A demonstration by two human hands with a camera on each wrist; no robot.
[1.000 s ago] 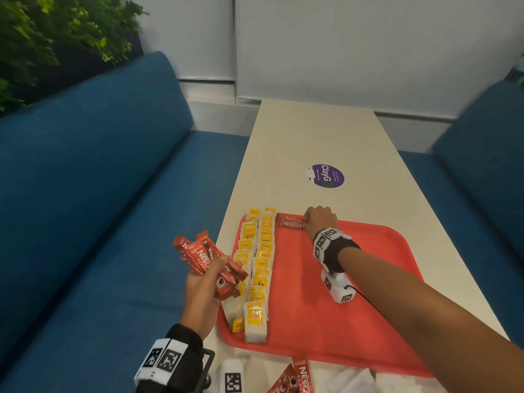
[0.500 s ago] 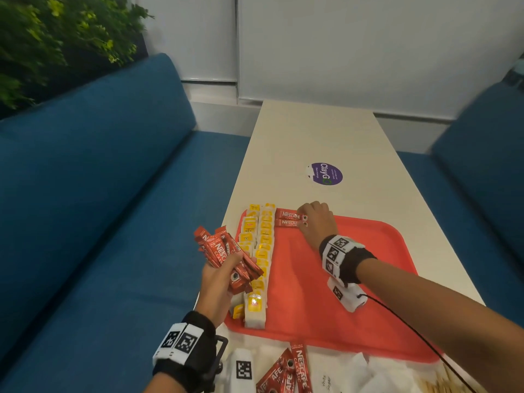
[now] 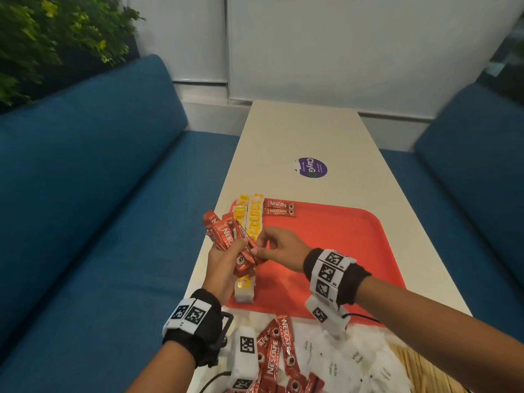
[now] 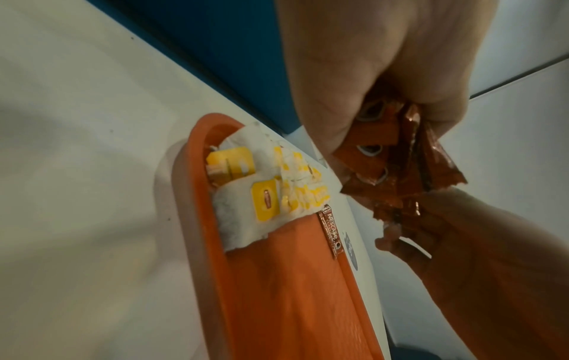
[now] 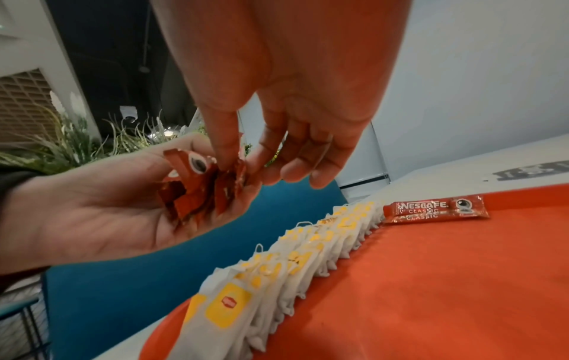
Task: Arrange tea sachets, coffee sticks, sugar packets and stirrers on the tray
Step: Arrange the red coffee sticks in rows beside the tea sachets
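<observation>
both hands meet over the near left part of the red tray (image 3: pixel 334 236), sharing a bundle of coffee sticks (image 3: pixel 229 239).

only the head view shows loose coffee sticks (image 3: pixel 280 355) and sugar packets (image 3: pixel 354 358) lying nearer than the tray; the right wrist view shows the left hand (image 5: pixel 101 207) palm-up, fingers curled round the bundle, and the right hand (image 5: pixel 277 117) pinching one stick's end. tea sachets (image 3: pixel 253 219) line the tray's left edge; two placed sticks (image 3: pixel 279 208) lie at its far edge, the rest of the tray bare.

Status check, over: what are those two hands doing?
Left hand grips coffee-stick bundle. Right hand pinching one stick from it. Two sticks on tray. Nothing blocking.
</observation>
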